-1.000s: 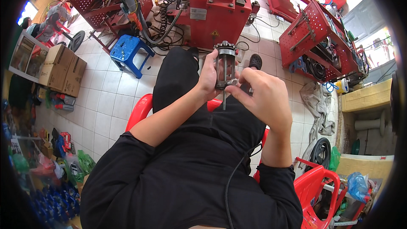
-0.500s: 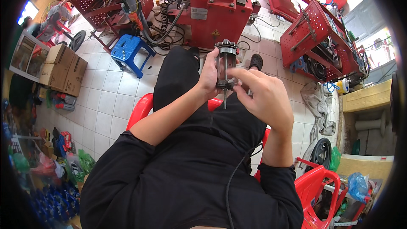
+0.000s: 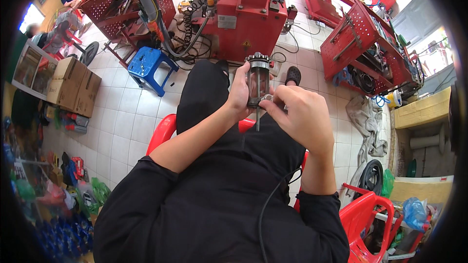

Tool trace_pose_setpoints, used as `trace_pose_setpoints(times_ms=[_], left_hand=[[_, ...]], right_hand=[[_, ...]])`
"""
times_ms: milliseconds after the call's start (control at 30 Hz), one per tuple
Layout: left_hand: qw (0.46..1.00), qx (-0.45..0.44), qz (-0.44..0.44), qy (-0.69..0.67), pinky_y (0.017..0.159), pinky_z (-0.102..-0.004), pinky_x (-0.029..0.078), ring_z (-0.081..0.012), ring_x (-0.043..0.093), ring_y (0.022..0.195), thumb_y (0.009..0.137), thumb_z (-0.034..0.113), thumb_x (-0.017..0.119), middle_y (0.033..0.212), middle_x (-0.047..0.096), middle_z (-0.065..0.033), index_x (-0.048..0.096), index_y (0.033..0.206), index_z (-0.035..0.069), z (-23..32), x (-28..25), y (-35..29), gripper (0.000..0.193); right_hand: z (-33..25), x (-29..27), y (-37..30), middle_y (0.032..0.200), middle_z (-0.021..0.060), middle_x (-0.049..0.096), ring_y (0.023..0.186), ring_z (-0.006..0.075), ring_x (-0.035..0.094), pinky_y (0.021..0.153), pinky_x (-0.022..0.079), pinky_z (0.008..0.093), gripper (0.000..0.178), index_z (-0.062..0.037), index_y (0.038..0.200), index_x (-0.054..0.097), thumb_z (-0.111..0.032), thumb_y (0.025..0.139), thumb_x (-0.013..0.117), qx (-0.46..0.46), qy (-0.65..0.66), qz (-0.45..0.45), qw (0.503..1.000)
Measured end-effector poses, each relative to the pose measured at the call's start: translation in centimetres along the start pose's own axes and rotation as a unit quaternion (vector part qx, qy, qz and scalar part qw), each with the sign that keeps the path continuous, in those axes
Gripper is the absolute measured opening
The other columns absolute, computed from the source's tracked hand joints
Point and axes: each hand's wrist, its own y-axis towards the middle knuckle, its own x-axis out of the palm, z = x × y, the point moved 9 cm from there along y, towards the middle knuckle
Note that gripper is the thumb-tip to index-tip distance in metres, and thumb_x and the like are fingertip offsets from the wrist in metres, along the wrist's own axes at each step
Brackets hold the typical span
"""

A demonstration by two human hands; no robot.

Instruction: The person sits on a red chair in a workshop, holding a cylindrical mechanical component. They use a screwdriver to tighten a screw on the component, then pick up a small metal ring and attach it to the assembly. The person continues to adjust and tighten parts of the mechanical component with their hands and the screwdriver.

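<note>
Cylinder [image 3: 260,84]: right hand [image 3: 303,113], index finger now curled.

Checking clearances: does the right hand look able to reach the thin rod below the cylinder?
Probably yes: the right hand is at the lower end of the cylinder, and the thin rod protruding below looks unobstructed.

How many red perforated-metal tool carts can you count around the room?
2: one red perforated-metal cart at upper left, another perforated cart at upper right. More may be hidden.
</note>
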Motion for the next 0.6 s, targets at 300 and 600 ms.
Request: trace_pose_setpoints(times_ms=[300, 600], left_hand=[[1.000, 0.002, 0.001, -0.013, 0.075, -0.0347, 0.050, -0.0196, 0.062, 0.085, 0.095, 0.058, 0.029, 0.093, 0.063, -0.0081, 0.059, 0.106, 0.004, 0.0, -0.1, 0.1, 0.063], [0.999, -0.005, -0.030, -0.035, 0.076, -0.0355, 0.051, -0.0208, 0.064, 0.082, 0.095, 0.057, 0.029, 0.090, 0.064, -0.0082, 0.060, 0.104, 0.004, -0.1, 0.2, -0.1, 0.062]], right_hand=[[-0.3, 0.2, -0.1, 0.073, 0.0096, 0.063, 0.062, 0.0284, 0.063, 0.055, 0.047, 0.0365, 0.021, -0.0057, 0.087, 0.059, -0.024, 0.081, 0.068, -0.015, -0.001, 0.007, 1.000], [-0.6, -0.1, -0.2, 0.072, 0.0088, 0.062, 0.060, 0.0277, 0.062, 0.053, 0.047, 0.0365, 0.023, -0.0060, 0.084, 0.057, -0.026, 0.081, 0.068, -0.026, 0.005, 0.022, 0.999]])
